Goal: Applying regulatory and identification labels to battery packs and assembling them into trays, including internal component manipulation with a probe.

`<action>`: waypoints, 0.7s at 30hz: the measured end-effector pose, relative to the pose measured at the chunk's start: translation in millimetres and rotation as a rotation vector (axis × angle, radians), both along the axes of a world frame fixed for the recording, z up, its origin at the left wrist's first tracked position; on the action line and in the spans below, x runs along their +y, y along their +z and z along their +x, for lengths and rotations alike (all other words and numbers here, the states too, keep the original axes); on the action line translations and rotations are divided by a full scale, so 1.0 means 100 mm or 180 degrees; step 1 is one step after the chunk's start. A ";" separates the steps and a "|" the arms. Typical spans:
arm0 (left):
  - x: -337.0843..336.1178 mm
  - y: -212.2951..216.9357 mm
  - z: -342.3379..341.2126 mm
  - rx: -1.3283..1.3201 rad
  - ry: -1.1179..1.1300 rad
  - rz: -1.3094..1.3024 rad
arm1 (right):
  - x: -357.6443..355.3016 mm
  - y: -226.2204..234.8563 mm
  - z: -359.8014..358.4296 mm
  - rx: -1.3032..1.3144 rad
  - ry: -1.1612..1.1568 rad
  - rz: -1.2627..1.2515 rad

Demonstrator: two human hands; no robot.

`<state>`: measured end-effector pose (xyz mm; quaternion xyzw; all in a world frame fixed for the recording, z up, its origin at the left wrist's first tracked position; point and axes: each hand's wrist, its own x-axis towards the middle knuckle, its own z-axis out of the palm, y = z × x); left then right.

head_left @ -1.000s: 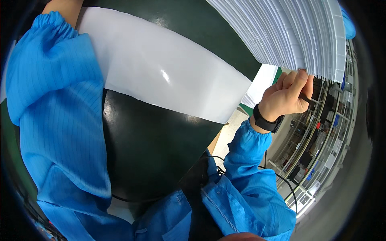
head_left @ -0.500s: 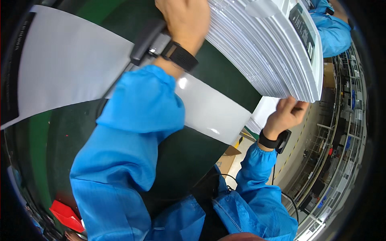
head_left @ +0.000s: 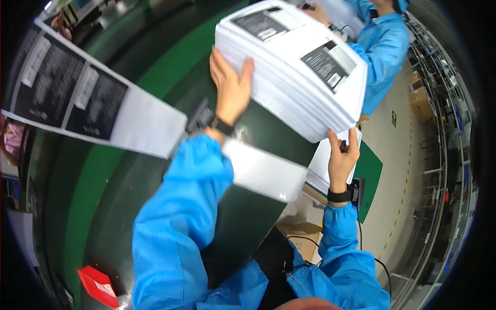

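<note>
A thick stack of flat white packages (head_left: pixel 281 77) stands at the far middle, dark printed labels on its top. My left hand (head_left: pixel 231 90) is closed round its left corner, thumb on the near side and fingers past the end. At the near right corner, my right hand (head_left: pixel 342 163) holds the stack with its thumb and fingertips. A small dark thing (head_left: pixel 343 146) shows between those fingers; its kind is unclear. Below the stack, a glossy white sheet (head_left: pixel 266 170) lies on the dark green table (head_left: pixel 237 222).
A long white sheet with black printed panels (head_left: pixel 150 121) stretches left, beside a dark grey device (head_left: pixel 199 116) near my left wrist. A red tray-like piece (head_left: pixel 98 287) lies lower left. A co-worker in a blue sleeve (head_left: pixel 382 57) stands beyond the stack. Cardboard boxes (head_left: pixel 302 240) sit below the table edge.
The view has shifted, and the stack now shows more of its top. Its layered side, earlier slanted and fanned, looks straighter. My left hand has come down onto its left corner; the right stays at the near corner.
</note>
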<state>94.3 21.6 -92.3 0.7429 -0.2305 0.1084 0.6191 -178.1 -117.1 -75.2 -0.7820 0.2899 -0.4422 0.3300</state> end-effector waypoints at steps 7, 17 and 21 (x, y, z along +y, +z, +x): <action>-0.11 -0.17 -1.48 -0.0547 -0.1229 0.0947 | 0.15 -0.12 -0.34 0.0237 0.0323 0.0605; -0.37 0.03 -1.62 -0.0278 -0.1016 0.1825 | 0.71 -0.36 -0.83 -0.0040 0.0802 0.1096; 0.15 0.71 -1.37 -0.0188 -0.1619 0.2137 | 0.92 -0.14 -0.75 -0.0244 0.1361 0.0888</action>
